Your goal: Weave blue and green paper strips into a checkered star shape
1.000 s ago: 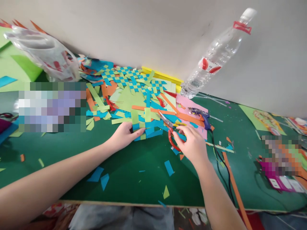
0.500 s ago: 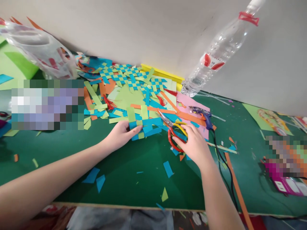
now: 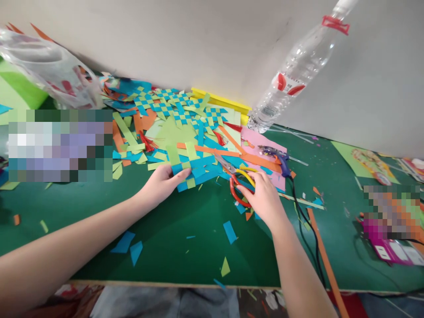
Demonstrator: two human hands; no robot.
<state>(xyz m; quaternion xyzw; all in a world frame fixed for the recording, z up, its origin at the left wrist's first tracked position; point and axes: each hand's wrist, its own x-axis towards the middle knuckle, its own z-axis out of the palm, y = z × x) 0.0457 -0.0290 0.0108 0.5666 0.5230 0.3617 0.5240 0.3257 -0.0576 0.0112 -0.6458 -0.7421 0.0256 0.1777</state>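
My left hand (image 3: 164, 183) pinches a small woven paper piece (image 3: 185, 166) between thumb and fingers. Blue and light green strips cross in it, with green ends sticking up and longer blue ends pointing right. In my right hand (image 3: 263, 196) is a pair of scissors (image 3: 229, 167) with one red and one yellow handle loop. Their blades point up and left, close to the blue strip ends; whether they touch the paper I cannot tell. Behind both hands lies a heap of finished-looking blue and green woven squares (image 3: 165, 106) among loose strips.
A blue glue gun (image 3: 284, 164) with a black cord lies on pink paper (image 3: 280, 140). Against the wall leans a clear plastic bottle (image 3: 285, 84). A plastic bag (image 3: 49, 66) stands at left, a magenta power strip (image 3: 380, 243) at right. Paper scraps (image 3: 231, 232) dot the green table (image 3: 195, 225).
The whole view has shifted slightly. The woven piece is tilted a little differently in my left hand, its blue ends now angled more upward. My right hand still holds the scissors beside it.
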